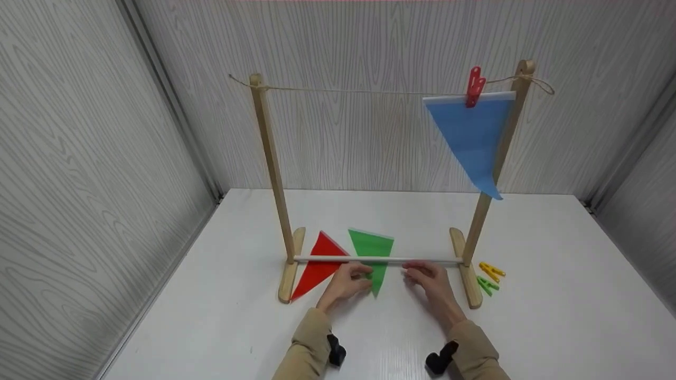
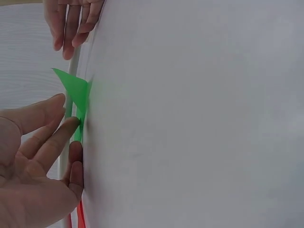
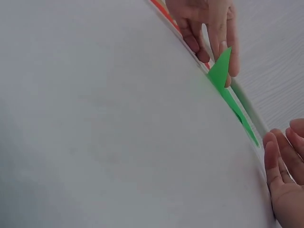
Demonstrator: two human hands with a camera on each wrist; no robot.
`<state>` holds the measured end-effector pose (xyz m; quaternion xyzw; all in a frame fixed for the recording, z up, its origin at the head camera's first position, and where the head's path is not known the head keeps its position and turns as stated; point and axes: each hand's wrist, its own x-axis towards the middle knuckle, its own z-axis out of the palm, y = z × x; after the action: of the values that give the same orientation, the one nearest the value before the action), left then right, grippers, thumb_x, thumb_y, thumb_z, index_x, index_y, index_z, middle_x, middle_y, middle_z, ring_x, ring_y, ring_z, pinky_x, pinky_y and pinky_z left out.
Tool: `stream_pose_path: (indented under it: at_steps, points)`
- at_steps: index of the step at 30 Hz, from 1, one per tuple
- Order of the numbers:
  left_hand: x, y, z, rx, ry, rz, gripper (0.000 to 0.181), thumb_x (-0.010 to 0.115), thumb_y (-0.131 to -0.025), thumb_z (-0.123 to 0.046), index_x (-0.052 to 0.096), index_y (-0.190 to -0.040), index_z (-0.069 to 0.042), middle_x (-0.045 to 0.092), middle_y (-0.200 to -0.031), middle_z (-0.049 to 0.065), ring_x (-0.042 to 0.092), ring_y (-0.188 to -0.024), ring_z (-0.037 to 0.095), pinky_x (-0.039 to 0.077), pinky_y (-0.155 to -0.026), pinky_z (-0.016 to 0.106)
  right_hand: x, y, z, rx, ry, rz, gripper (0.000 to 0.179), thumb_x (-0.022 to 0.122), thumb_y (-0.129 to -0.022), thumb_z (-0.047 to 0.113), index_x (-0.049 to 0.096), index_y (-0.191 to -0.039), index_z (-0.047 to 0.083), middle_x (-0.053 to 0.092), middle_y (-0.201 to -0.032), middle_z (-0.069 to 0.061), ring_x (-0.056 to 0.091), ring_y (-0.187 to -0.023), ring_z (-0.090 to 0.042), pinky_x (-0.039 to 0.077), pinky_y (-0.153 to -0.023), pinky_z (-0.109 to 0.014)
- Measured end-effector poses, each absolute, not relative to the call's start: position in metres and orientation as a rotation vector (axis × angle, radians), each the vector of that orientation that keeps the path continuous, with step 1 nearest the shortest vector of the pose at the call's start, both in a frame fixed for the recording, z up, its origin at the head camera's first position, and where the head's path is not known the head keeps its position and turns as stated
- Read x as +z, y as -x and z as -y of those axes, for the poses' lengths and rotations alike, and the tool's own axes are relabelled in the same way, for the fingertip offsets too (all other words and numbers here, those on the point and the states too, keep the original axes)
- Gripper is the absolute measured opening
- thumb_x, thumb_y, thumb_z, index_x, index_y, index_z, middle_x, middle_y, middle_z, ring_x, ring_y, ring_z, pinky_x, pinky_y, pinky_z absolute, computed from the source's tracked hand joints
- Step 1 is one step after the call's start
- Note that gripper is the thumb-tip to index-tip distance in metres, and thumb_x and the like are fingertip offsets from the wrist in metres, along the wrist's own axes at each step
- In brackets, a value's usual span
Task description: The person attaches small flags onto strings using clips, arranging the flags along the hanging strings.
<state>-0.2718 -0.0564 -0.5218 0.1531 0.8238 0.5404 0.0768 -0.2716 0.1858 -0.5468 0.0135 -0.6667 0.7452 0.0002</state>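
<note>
A green triangular flag [image 1: 372, 245] lies under the white crossbar [image 1: 406, 259] of a wooden stand, its tip raised in both wrist views. My left hand [image 1: 347, 282] is at the flag's left edge, fingers loosely bent, with a fingertip right at the green cloth in the left wrist view. To the right of the flag, my right hand [image 1: 430, 282] hovers by the crossbar with relaxed fingers and nothing in them. A red triangular flag [image 1: 318, 269] lies left of the green one, partly covered by the crossbar.
A blue flag [image 1: 470, 132] hangs from the twine [image 1: 343, 91] by a red clothespin [image 1: 474, 87], near the right post [image 1: 501, 153]. The left post [image 1: 272, 163] holds the other end. A yellow clothespin [image 1: 491, 271] and a green clothespin [image 1: 487, 285] lie right of the stand.
</note>
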Motion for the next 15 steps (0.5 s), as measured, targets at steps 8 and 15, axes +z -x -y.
stream_pose_path:
  at_steps: [8,15]
  points:
    - [-0.5217,0.2703,0.0543,1.537,-0.498,-2.514,0.027,0.068,-0.092,-0.004,0.069,-0.117,0.004,0.070,-0.120,0.021,0.063,-0.117,0.037,0.050,-0.106,0.053,-0.5463,0.2688,-0.1889,2.182,-0.137,2.315,0.029,0.064,-0.098,0.011,0.065,-0.122,-0.005,0.068,-0.119,-0.023,0.068,-0.092,-0.014,0.056,-0.080,-0.022]
    - [-0.5232,0.2718,0.0533,1.500,-0.481,-2.540,0.021,0.068,-0.093,-0.004,0.073,-0.112,0.001,0.073,-0.111,0.017,0.067,-0.107,0.030,0.056,-0.098,0.046,-0.5445,0.2679,-0.1892,2.111,-0.185,2.409,0.033,0.063,-0.099,0.015,0.064,-0.126,-0.005,0.068,-0.119,-0.021,0.065,-0.091,-0.013,0.054,-0.079,-0.022]
